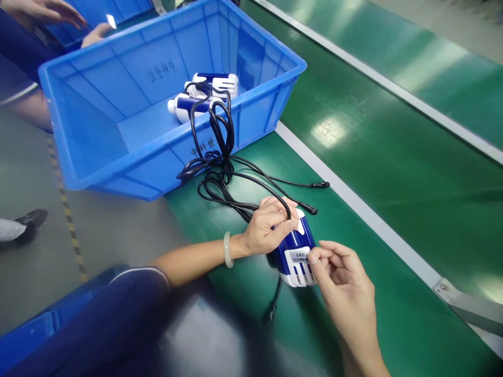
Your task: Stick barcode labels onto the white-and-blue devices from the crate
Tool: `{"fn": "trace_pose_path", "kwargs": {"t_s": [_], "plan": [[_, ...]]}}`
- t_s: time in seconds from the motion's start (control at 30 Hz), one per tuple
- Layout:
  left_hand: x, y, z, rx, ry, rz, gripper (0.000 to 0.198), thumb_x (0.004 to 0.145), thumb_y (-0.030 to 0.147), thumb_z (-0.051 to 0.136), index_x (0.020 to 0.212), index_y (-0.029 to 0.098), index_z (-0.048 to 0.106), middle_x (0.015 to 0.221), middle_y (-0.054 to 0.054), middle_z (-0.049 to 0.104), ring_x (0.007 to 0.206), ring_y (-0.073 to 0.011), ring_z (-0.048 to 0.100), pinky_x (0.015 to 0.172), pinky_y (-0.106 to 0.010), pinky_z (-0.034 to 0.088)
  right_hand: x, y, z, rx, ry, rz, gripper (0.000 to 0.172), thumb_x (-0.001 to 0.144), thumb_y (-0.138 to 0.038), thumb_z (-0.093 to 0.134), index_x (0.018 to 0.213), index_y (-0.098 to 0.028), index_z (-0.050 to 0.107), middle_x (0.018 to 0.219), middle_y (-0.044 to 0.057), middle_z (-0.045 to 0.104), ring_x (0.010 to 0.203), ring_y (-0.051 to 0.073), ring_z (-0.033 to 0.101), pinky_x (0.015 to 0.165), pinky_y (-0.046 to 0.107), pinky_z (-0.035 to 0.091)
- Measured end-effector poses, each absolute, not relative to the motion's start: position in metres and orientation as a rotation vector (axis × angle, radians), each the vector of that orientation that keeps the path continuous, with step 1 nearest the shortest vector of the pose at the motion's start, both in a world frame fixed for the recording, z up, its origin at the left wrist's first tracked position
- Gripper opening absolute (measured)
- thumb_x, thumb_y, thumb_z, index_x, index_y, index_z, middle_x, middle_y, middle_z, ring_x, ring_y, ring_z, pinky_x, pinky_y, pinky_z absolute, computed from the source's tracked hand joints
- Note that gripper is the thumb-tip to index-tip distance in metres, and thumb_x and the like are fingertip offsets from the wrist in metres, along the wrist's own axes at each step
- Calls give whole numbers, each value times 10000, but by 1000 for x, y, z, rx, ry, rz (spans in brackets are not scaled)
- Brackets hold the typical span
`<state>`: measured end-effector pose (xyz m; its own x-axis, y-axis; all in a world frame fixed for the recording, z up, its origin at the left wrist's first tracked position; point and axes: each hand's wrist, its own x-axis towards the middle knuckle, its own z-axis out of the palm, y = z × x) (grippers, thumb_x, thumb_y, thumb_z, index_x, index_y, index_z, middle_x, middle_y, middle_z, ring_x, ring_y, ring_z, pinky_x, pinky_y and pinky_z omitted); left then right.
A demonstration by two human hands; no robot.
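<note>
Blue-and-white device (291, 242) (slotted end (290, 280), grey label (299, 256)), lower centre, gripped by left hand (268, 226); right hand (348, 280) curls at its label, grip unclear. Green bench (412, 314); upper left, blue crate (133, 175) with 2 others (195, 106); grey floor (121, 222).

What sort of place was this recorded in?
Probably a factory workshop or assembly line: there's a long green worktop, a blue bin holding blue-and-white devices, and striped floor tape.

So it's glossy plastic on the blue-and-white device (291, 242), rubbery-looking black cables (225, 148), smooth plastic crate (149, 175), super shiny green tabletop (408, 314), plain matt cloth sleeve (118, 309).
</note>
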<state>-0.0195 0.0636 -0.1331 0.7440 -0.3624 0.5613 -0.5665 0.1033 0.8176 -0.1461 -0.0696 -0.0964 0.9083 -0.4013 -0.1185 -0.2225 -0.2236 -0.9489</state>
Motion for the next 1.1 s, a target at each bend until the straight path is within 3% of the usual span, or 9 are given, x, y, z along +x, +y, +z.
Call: {"fn": "trace_pose_path", "kwargs": {"t_s": [1.1], "plan": [[-18, 64, -132, 1480, -819, 233, 297, 937, 266, 508, 704, 139, 641, 817, -66, 674, 989, -214, 612, 930, -416, 457, -145, -67, -95, -1888, 435, -216, 246, 900, -379, 666, 1079, -243, 568, 840, 16, 588, 724, 165, 521, 605, 282, 434]]}}
